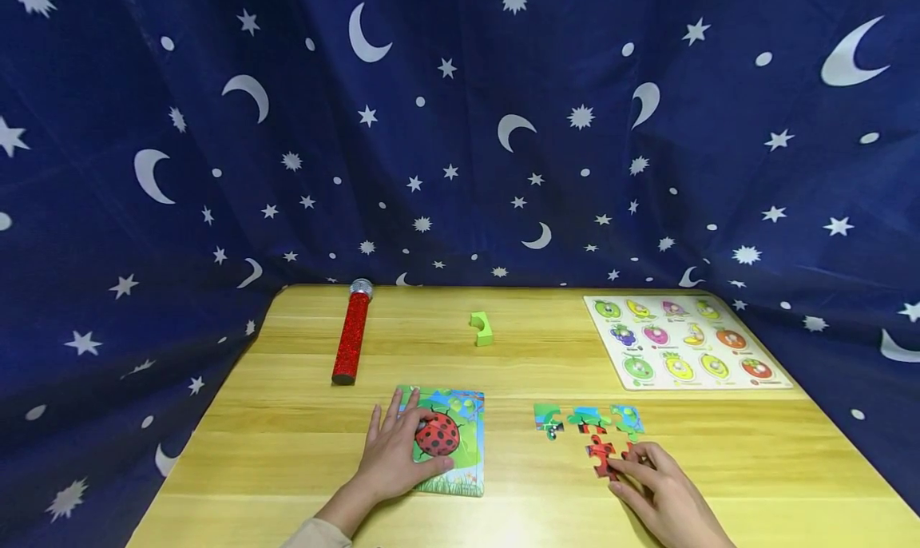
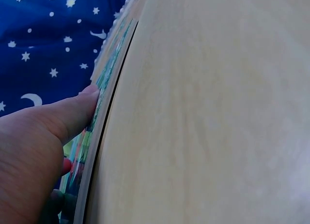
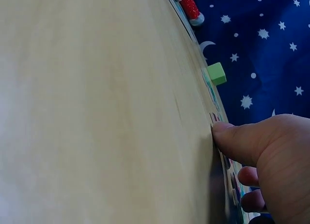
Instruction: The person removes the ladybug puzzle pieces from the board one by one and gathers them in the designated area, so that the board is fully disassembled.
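Observation:
My left hand (image 1: 397,452) lies on the ladybug puzzle board (image 1: 470,444) in the head view, fingers spread over its left part. The thumb reaches across the lower part of the picture, and in the left wrist view the thumb (image 2: 80,108) rests on the board's top. To the right, my right hand (image 1: 664,492) pinches a red puzzle piece (image 1: 600,450) lying on the table; its fingers partly hide the red pieces there. Just beyond are a left green piece (image 1: 548,418), a middle piece (image 1: 589,417) and a right blue-green piece (image 1: 628,420).
A red glittery microphone (image 1: 351,336) lies at the back left of the wooden table (image 1: 532,364). A green notched block (image 1: 481,328) stands at the back middle. On the back right is a fruit puzzle board (image 1: 686,342). A dark blue starry curtain (image 1: 460,133) hangs behind.

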Available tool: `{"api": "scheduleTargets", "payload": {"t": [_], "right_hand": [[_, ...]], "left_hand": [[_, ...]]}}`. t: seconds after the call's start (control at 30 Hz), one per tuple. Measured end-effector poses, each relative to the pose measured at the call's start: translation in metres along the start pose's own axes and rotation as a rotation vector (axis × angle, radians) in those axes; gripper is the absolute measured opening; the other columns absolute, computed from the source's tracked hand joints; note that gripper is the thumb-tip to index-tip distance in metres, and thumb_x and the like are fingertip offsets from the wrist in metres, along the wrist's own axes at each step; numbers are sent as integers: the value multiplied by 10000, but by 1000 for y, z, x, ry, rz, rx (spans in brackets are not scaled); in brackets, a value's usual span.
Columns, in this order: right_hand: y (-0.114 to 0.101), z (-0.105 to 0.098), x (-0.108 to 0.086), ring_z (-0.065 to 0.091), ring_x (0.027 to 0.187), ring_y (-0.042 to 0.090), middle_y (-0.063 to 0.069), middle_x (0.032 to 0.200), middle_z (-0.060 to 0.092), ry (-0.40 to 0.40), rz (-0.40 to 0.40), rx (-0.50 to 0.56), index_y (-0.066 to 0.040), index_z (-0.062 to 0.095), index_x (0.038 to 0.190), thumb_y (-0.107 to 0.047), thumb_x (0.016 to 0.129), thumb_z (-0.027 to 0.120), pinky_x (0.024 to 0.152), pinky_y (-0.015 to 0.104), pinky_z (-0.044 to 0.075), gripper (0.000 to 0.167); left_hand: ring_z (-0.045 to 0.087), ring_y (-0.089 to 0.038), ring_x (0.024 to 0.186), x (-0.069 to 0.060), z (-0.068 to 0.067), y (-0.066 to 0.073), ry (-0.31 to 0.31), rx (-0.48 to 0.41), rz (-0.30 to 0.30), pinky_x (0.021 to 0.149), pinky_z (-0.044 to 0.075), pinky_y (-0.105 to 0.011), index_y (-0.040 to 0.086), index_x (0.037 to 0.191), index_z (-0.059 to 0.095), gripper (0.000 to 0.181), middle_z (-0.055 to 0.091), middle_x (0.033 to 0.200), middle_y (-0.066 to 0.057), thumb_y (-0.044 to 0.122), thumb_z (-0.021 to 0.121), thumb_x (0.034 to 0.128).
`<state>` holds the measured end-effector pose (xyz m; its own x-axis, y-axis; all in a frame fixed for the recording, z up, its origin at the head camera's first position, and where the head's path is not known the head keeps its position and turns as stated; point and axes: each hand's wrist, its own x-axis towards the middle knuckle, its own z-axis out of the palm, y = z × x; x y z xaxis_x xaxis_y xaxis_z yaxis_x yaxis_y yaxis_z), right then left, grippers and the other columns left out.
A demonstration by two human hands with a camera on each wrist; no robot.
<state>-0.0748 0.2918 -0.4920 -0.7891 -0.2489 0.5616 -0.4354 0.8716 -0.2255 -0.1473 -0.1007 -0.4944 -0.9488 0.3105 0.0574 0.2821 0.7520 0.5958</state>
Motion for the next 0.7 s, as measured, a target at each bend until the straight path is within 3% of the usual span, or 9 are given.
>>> {"api": "scheduleTargets", "payload": {"t": [0.7], "right_hand": [[2,1,-2,376,836,-48,-152,977,501,6,5,16,-153,783,926,-97,596,896,664,98,310,354]], "left_hand": [[84,-400,1537,0,2,0,8,4,7,1199,-27,-627,187,1297,503,730,253,1630,-149,646,709,768]]}}
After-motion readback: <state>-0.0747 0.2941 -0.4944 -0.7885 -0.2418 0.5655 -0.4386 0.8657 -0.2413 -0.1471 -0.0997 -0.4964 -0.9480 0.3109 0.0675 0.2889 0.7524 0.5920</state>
